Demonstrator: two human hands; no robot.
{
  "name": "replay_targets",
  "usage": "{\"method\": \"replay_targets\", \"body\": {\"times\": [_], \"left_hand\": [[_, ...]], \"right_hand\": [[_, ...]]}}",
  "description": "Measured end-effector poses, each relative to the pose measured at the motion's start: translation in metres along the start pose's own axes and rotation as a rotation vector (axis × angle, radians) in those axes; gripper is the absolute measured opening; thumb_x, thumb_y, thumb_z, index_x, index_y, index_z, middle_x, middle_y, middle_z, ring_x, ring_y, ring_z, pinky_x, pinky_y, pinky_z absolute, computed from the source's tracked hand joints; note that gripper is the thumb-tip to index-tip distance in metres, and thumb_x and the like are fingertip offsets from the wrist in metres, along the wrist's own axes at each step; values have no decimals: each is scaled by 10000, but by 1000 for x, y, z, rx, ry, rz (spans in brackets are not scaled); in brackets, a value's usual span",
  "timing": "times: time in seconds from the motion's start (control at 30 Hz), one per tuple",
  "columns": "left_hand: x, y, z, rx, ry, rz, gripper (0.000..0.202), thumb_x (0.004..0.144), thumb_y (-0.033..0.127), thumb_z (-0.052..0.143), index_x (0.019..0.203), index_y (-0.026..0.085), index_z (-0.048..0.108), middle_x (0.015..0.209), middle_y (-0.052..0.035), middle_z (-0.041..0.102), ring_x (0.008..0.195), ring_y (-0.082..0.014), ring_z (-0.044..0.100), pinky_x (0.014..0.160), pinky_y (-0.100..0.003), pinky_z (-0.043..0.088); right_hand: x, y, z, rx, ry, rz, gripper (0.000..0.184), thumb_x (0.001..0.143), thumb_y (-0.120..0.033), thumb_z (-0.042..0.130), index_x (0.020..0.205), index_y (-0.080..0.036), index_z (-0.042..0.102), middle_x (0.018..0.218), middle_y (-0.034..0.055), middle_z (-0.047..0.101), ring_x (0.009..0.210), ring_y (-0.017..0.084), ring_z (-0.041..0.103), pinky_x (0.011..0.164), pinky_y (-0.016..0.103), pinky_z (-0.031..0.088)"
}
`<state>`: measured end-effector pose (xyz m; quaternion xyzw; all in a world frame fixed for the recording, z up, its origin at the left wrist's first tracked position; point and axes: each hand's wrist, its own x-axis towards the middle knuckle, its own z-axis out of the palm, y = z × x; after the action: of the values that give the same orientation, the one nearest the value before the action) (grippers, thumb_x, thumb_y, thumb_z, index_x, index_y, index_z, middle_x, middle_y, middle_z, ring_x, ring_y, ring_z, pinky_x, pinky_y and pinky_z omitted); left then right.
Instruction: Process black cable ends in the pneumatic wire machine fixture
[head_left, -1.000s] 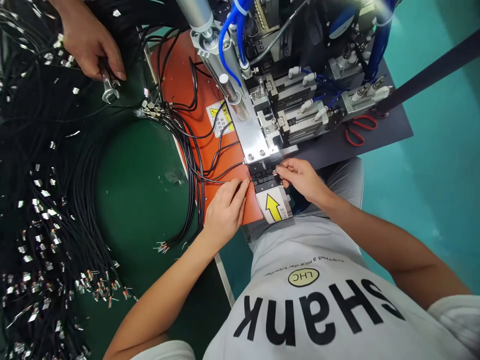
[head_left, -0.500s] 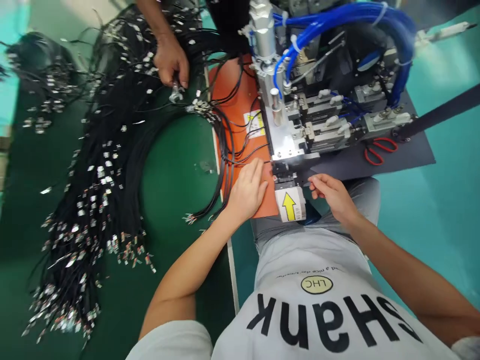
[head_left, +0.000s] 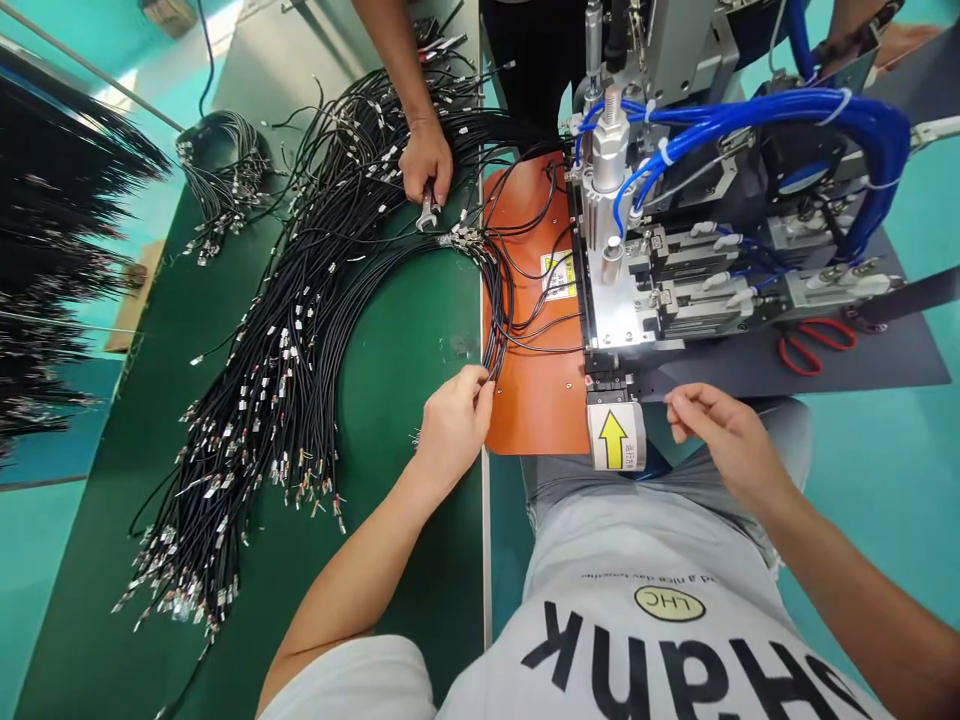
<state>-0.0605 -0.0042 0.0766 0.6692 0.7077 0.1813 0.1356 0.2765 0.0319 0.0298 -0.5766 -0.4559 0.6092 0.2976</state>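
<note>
My left hand (head_left: 456, 418) is closed around the lower end of a bunch of black cables (head_left: 496, 320), at the left edge of the orange plate (head_left: 536, 415). The cable tips are mostly hidden behind the hand. To the right of the machine's front block (head_left: 609, 385), my right hand (head_left: 720, 428) is held up with thumb and fingers pinched together. Whatever those fingertips hold, if anything, is too small to make out. Several thin cables cross the plate from the bunch to the machine (head_left: 622, 310).
A large heap of black cables (head_left: 300, 320) covers much of the green table (head_left: 405, 340). Across it, another person's hand (head_left: 426, 160) grips a wrench (head_left: 427, 212). Red-handled scissors (head_left: 817, 345) lie right of the machine, beneath blue air hoses (head_left: 870, 120).
My left hand has moved left, off the orange plate's middle and onto the cable bunch, and closed. My right hand stays pinched beside the machine. The whole view has shifted.
</note>
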Motion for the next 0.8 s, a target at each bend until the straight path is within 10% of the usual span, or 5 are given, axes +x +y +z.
{"method": "replay_targets", "body": {"times": [0.2, 0.53, 0.8], "left_hand": [[22, 22, -10, -337, -380, 273, 277, 997, 208, 421, 1144, 207, 656, 1068, -57, 710, 914, -139, 688, 817, -261, 553], [43, 87, 41, 110, -50, 773, 240, 1016, 217, 415, 1080, 167, 641, 849, -60, 657, 803, -169, 599, 707, -301, 471], [17, 53, 19, 432, -31, 624, 189, 951, 240, 518, 801, 175, 613, 706, -39, 543, 676, -188, 471, 634, -343, 347]], "right_hand": [[-12, -14, -2, -25, -55, -11, 259, 908, -509, 618, 945, -258, 669, 680, 4, 597, 663, 174, 555, 698, 321, 455], [-9, -11, 4, -22, -67, -70, 178, 927, -419, 611, 984, -252, 638, 741, -3, 584, 651, 155, 573, 647, 304, 467], [-13, -4, 36, -185, -70, -524, 492, 838, -235, 722, 1295, -317, 558, 1047, 27, 710, 772, 173, 684, 726, 347, 521]]}}
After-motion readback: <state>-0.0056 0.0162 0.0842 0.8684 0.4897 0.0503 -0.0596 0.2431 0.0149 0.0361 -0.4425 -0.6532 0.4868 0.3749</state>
